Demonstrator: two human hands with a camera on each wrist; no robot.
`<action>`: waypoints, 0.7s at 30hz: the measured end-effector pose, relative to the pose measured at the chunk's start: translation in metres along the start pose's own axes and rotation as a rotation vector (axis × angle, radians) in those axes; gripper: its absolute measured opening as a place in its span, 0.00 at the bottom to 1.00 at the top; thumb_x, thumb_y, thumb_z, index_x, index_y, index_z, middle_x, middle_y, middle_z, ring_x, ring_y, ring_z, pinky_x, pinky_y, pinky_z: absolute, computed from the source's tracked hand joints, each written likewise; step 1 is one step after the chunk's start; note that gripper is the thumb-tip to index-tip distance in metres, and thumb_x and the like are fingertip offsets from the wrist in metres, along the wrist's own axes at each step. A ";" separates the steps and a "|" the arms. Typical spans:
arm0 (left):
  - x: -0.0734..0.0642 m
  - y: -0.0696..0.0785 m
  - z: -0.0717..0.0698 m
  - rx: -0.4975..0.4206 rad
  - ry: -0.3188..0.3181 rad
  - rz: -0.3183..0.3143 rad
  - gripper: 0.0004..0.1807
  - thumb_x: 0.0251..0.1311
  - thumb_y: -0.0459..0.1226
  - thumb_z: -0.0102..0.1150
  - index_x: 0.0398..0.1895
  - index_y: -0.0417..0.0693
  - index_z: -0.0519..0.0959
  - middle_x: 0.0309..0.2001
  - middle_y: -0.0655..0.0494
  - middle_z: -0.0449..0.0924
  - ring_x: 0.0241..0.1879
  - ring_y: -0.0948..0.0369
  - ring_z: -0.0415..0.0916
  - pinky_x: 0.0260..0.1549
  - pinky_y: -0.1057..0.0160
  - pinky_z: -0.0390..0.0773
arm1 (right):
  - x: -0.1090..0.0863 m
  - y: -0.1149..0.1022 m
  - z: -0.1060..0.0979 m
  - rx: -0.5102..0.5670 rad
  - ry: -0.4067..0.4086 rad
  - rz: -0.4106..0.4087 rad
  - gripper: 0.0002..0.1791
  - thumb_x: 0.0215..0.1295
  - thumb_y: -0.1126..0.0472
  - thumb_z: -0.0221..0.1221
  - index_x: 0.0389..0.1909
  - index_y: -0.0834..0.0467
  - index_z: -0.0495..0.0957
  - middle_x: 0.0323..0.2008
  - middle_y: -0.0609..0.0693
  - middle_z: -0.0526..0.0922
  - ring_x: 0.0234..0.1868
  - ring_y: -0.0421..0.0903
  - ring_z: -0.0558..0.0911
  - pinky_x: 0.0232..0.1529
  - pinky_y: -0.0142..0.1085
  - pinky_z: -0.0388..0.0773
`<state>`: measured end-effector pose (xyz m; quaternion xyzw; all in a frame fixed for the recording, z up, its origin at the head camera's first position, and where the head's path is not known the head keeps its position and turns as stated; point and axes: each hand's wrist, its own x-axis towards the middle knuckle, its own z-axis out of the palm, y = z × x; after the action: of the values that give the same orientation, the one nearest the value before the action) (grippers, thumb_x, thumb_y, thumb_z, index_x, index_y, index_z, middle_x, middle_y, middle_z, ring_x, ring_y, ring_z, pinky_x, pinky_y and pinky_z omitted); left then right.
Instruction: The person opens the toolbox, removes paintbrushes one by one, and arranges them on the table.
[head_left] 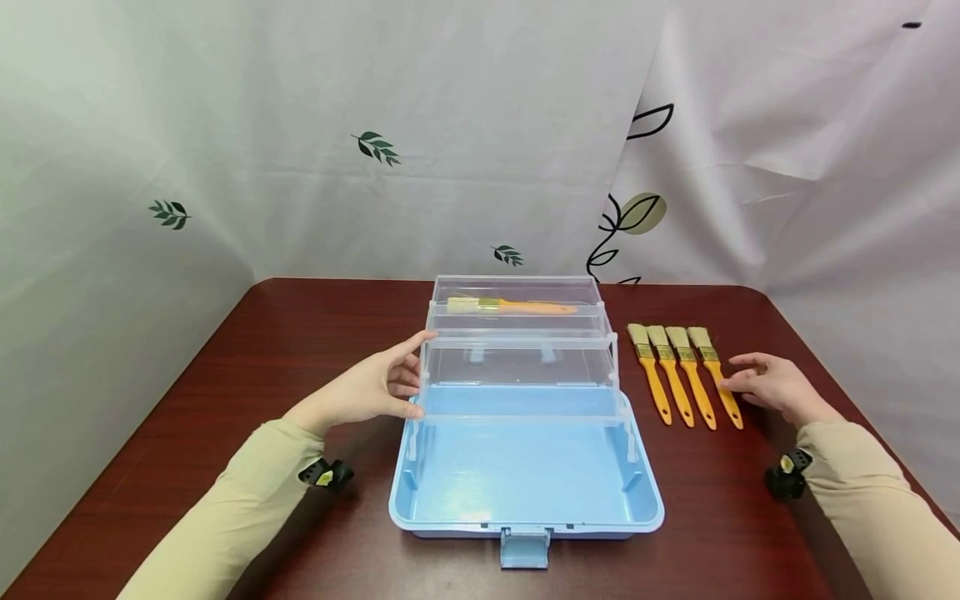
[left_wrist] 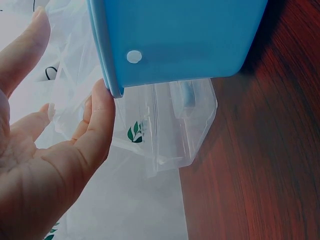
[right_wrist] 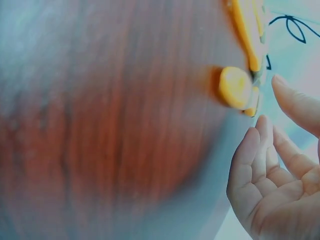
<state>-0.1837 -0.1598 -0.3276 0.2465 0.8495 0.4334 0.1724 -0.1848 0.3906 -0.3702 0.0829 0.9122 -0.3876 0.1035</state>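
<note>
A light blue box [head_left: 525, 524] stands unfolded, its clear trays [head_left: 517, 339] raised in tiers above it. At the left ends of these trays my left hand [head_left: 365, 386] rests with thumb and forefinger spread apart; the left wrist view shows the fingers [left_wrist: 95, 117] right beside the blue wall [left_wrist: 175, 45]. One paintbrush [head_left: 525, 307] lies across an upper tray. Right of the box several yellow-handled paintbrushes lie in a row. My right hand [head_left: 772, 388] is at the handle of the rightmost paintbrush [head_left: 716, 371], fingers loosely bent and thumb apart in the right wrist view.
The box's latch [head_left: 525, 548] hangs down at its front, toward me. Dark reddish-brown wood covers the table [head_left: 315, 333]. A pale curtain [head_left: 480, 150] with leaf prints rises behind the table's far edge and along both sides.
</note>
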 end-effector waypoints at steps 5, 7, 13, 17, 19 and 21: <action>-0.001 0.000 0.000 -0.004 0.000 -0.002 0.55 0.44 0.36 0.72 0.73 0.61 0.46 0.49 0.45 0.66 0.46 0.56 0.72 0.50 0.58 0.77 | -0.002 -0.008 0.000 0.012 -0.002 -0.020 0.40 0.61 0.52 0.60 0.63 0.74 0.55 0.33 0.40 0.80 0.32 0.26 0.76 0.40 0.33 0.81; -0.001 0.000 0.000 -0.004 0.000 -0.002 0.56 0.44 0.36 0.72 0.73 0.61 0.46 0.49 0.45 0.66 0.46 0.56 0.72 0.50 0.58 0.77 | -0.002 -0.012 0.000 0.024 -0.014 -0.025 0.40 0.61 0.52 0.60 0.63 0.74 0.55 0.32 0.39 0.79 0.32 0.26 0.77 0.40 0.33 0.81; -0.001 0.001 0.000 -0.013 -0.003 -0.001 0.56 0.43 0.38 0.73 0.72 0.63 0.47 0.49 0.45 0.66 0.47 0.56 0.72 0.50 0.60 0.76 | -0.002 -0.018 0.002 0.043 -0.037 -0.047 0.40 0.62 0.51 0.59 0.63 0.74 0.55 0.31 0.40 0.79 0.32 0.28 0.78 0.41 0.34 0.81; -0.001 0.001 -0.001 -0.018 -0.008 0.002 0.56 0.42 0.39 0.73 0.72 0.63 0.47 0.49 0.45 0.66 0.46 0.56 0.71 0.49 0.63 0.76 | -0.002 -0.020 0.005 0.037 -0.044 -0.049 0.41 0.63 0.50 0.58 0.64 0.74 0.54 0.34 0.42 0.79 0.33 0.28 0.79 0.43 0.37 0.81; -0.001 0.001 -0.001 -0.020 -0.010 0.004 0.56 0.42 0.39 0.73 0.72 0.63 0.47 0.49 0.45 0.66 0.46 0.56 0.71 0.48 0.65 0.76 | -0.001 -0.021 0.007 0.037 -0.050 -0.055 0.41 0.63 0.50 0.58 0.64 0.75 0.53 0.36 0.44 0.79 0.34 0.28 0.78 0.44 0.38 0.81; -0.001 0.001 -0.001 -0.023 -0.012 0.006 0.56 0.42 0.40 0.73 0.72 0.63 0.47 0.49 0.45 0.66 0.46 0.56 0.71 0.48 0.65 0.76 | -0.001 -0.021 0.008 0.037 -0.055 -0.060 0.41 0.63 0.50 0.57 0.64 0.75 0.53 0.38 0.47 0.79 0.35 0.29 0.78 0.44 0.38 0.81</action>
<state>-0.1835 -0.1603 -0.3259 0.2497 0.8427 0.4421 0.1789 -0.1877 0.3697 -0.3609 0.0467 0.9039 -0.4092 0.1155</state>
